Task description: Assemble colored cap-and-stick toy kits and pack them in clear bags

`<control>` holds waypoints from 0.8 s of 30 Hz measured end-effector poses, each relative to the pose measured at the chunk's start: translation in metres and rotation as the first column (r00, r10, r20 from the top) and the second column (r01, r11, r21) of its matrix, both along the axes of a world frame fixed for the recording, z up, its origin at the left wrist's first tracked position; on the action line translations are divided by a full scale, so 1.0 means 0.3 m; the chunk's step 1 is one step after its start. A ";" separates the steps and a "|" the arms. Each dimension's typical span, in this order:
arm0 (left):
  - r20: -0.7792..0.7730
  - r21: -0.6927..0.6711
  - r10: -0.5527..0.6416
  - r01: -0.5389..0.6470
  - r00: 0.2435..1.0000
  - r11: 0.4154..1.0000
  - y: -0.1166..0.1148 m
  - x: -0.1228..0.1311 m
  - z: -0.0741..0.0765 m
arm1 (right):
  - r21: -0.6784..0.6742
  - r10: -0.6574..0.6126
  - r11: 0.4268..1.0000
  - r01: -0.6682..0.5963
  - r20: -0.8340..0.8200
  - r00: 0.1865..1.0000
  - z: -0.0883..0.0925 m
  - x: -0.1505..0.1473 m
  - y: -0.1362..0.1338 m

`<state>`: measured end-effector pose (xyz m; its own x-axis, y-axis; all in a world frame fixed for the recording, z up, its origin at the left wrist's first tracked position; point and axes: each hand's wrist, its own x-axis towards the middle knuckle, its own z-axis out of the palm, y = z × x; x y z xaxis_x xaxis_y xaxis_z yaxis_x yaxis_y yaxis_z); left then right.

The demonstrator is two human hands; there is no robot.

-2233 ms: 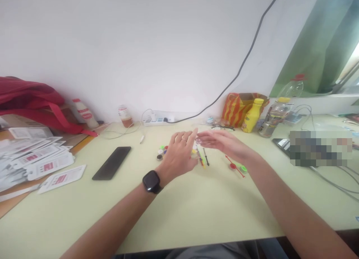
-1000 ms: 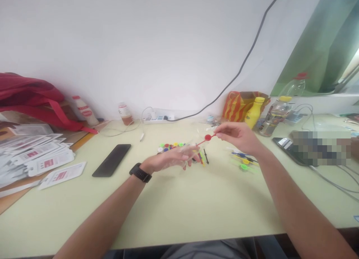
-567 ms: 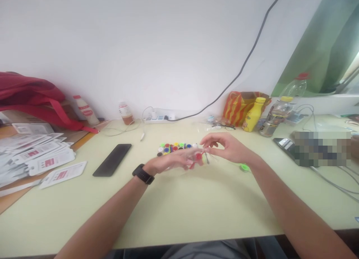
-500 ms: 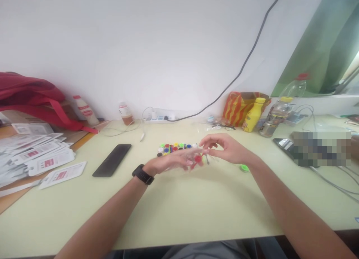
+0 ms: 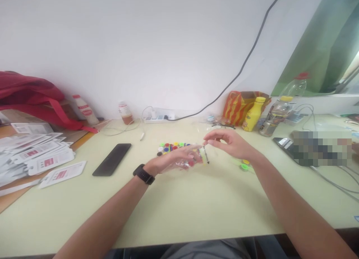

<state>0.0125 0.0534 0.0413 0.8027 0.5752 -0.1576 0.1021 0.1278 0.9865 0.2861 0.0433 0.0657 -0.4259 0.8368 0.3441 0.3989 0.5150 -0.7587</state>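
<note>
From the head camera, your left hand (image 5: 179, 158) lies low over the table (image 5: 196, 210), palm turned up, fingers stretched toward the right. It cradles a clear plastic bag (image 5: 183, 162) with something red showing through it. The bag is thin and blurred, so you cannot tell how firmly the fingers close on it; they look loosely curled under it, not clenched.

Your right hand (image 5: 228, 143) hangs just above and to the right of the left fingertips, thumb and forefinger pinched together. Whether anything sits in that pinch cannot be told from here. Directly below the pinch a small black pin-like stick (image 5: 206, 155) lies on the table, its long axis running roughly away from you, just beside the left fingertips. The right hand is the nearer one to it.

Behind the left hand a row of small coloured caps (image 5: 174, 146) sits on the table. To the right of your right wrist lie green and yellow pieces (image 5: 244, 164).

Farther left lies a black phone (image 5: 112, 159), well apart from both hands, and beyond it a heap of white packets (image 5: 36, 154).
</note>
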 end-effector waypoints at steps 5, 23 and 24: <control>-0.029 -0.057 0.055 -0.056 0.998 0.997 0.006 -0.004 -0.009 | 0.013 -0.197 0.980 0.200 0.244 0.950 -0.022 0.187 0.069; -0.029 -0.088 0.054 -0.056 0.998 0.994 0.001 -0.003 -0.011 | -0.173 -0.257 0.920 0.351 0.408 0.876 -0.118 0.360 0.150; -0.024 -0.081 0.057 -0.059 0.998 0.995 0.000 -0.002 -0.012 | -0.176 -0.284 0.919 0.354 0.328 0.901 -0.111 0.353 0.145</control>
